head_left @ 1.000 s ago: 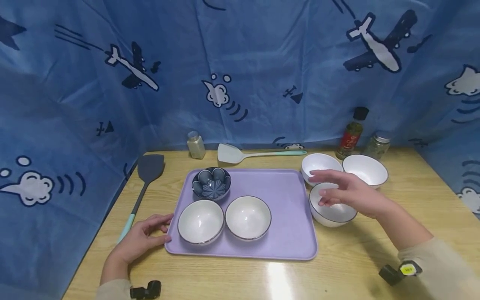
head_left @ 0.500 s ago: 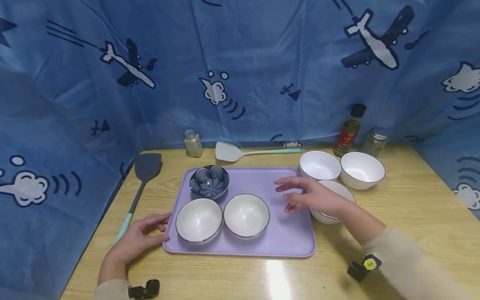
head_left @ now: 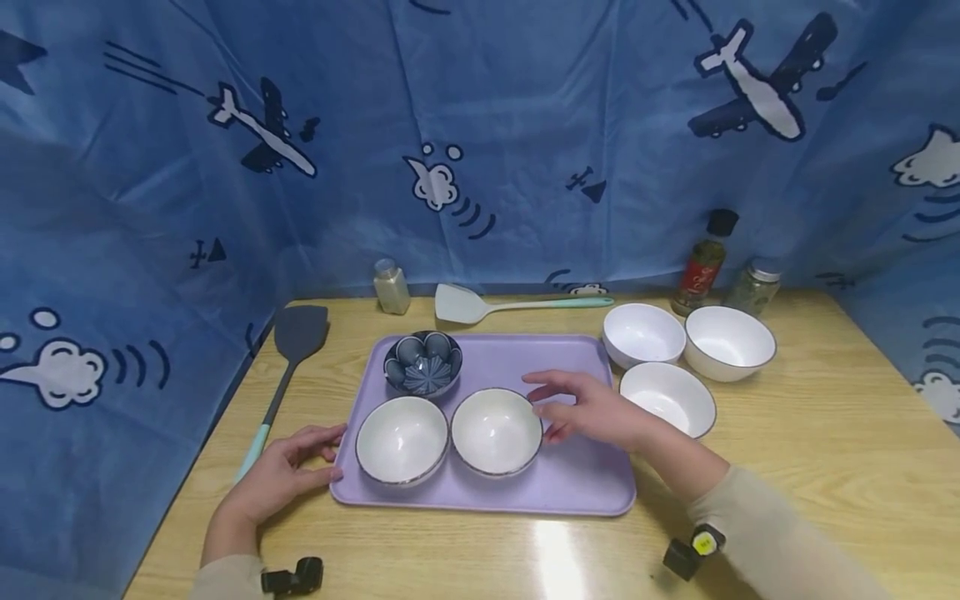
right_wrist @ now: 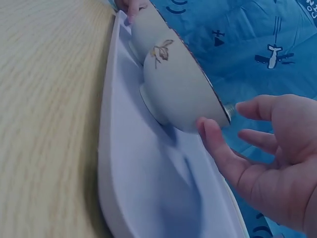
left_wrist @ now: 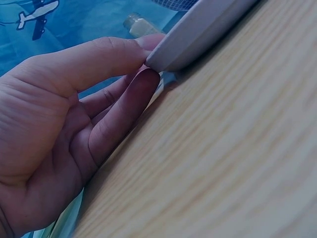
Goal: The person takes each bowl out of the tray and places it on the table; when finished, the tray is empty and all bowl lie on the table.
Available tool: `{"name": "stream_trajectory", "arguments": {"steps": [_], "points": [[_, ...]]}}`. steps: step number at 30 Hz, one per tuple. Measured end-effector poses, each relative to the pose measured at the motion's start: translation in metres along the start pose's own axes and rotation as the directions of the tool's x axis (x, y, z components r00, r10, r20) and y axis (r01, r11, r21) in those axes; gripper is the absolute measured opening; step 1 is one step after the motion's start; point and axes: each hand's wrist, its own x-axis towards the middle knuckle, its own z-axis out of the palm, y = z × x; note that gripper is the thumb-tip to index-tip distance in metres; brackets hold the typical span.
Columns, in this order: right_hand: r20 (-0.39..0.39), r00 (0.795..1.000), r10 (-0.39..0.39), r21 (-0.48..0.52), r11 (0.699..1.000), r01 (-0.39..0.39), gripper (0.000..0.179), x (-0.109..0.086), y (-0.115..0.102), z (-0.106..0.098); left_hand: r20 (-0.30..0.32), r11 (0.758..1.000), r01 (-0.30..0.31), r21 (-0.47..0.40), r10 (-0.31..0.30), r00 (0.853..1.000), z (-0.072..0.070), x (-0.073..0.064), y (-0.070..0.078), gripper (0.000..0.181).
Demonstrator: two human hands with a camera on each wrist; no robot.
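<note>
At the left edge of a lilac tray [head_left: 577, 483], my left hand [head_left: 281, 475] pinches the rim; the left wrist view has the thumb [left_wrist: 124, 54] above it and a fingertip below. Two white bowls with dark rims stand side by side on the tray, a left bowl [head_left: 402, 442] and a right bowl [head_left: 497, 433]. My right hand [head_left: 592, 408] is over the tray, fingers apart, fingertips right at the right bowl's rim. In the right wrist view, a fingertip overlaps this bowl's [right_wrist: 178, 84] outer wall, which bears a brown floral print. Behind them sits a dark blue petal-patterned bowl [head_left: 423, 364].
Three white bowls, among them a near one [head_left: 667, 400], stand right of the tray. A dark spatula [head_left: 300, 333] lies left, a pale spatula [head_left: 461, 307] behind. A small shaker [head_left: 392, 287], a red-labelled bottle [head_left: 701, 271] and a jar [head_left: 753, 287] stand by the blue curtain.
My right hand has moved left from above the near bowl beside the tray to the rim of the right bowl on the tray. My left hand has stayed at the tray's edge.
</note>
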Motion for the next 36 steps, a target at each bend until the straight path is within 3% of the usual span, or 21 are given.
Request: {"name": "stream_trajectory", "arguments": {"steps": [6,13,23,36], "points": [[0.041,0.999,0.02,0.028,0.999,-0.021,0.058,0.001,0.008,0.012,-0.004,1.0,0.014,0.009,-0.014,1.0,0.001,-0.004,-0.002,0.063],[0.075,0.996,0.055,0.141,0.988,-0.065,0.063,-0.001,0.014,0.022,0.001,1.0,0.019,0.0,-0.019,1.0,0.0,-0.005,-0.001,0.063],[0.104,0.993,0.056,0.324,0.942,-0.087,0.065,-0.001,0.022,0.024,-0.003,1.0,-0.007,0.007,0.007,1.0,-0.001,-0.003,0.0,0.061],[0.086,0.993,0.084,0.429,0.896,-0.113,0.07,-0.009,0.02,0.021,-0.004,0.997,-0.03,-0.065,0.03,1.0,0.001,0.001,-0.004,0.061]]}}
